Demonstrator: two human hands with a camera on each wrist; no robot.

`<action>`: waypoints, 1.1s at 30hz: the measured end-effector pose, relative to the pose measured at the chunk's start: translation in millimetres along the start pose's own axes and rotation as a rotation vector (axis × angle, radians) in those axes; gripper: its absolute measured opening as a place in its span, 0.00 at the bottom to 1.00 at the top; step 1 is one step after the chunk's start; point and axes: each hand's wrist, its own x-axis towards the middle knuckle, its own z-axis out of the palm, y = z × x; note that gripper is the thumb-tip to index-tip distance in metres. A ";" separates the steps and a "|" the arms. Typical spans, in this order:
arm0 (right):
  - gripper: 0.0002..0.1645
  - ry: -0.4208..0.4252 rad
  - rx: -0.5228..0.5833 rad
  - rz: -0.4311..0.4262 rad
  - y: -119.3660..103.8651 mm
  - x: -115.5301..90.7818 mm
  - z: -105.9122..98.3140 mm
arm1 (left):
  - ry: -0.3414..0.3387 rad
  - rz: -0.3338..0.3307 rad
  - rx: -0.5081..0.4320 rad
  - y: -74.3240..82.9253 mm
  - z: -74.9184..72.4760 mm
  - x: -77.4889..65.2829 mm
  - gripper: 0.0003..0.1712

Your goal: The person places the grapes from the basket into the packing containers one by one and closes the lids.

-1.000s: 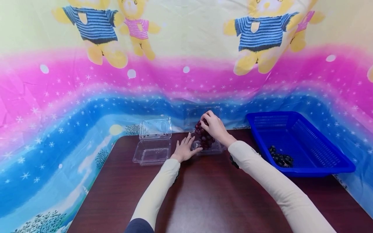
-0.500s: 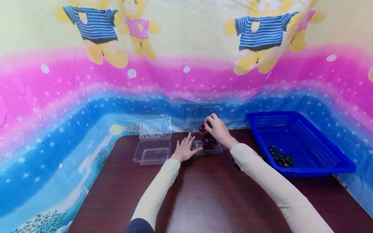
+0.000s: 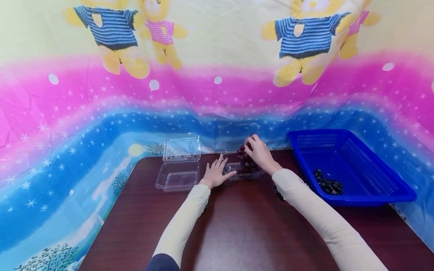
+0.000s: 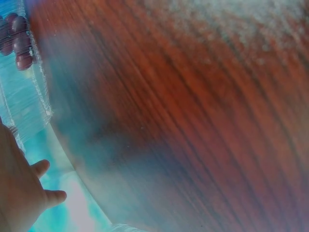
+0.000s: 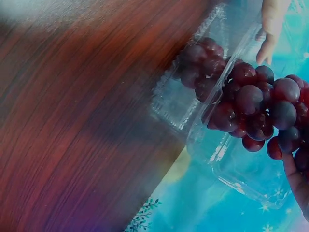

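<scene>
Red grape bunch (image 3: 248, 165) stands with its lower end inside the rightmost clear clamshell (image 3: 232, 168), lower and farther right than a second ago, so it seems partly settled. Left hand (image 3: 214, 175) spreads wide at the clamshell's left side; right hand (image 3: 262, 154) pinches the bunch's top.
</scene>
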 end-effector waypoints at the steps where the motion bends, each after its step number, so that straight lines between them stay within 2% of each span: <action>1: 0.06 0.001 -0.008 -0.003 0.9 0.2 0.3 | 0.001 0.001 -0.002 -0.4 0.1 0.3 0.51; 12: 0.06 0.002 -0.098 -0.059 7.1 -0.8 6.9 | -0.005 -0.007 -0.014 -3.1 2.7 2.0 0.53; 23: 0.06 0.042 -0.188 -0.140 10.5 0.8 18.4 | -0.003 -0.004 -0.035 0.0 -2.2 -0.8 0.53; 33: 0.06 0.078 -0.228 -0.128 18.5 -0.3 30.7 | -0.001 -0.008 -0.024 -1.2 1.8 0.8 0.53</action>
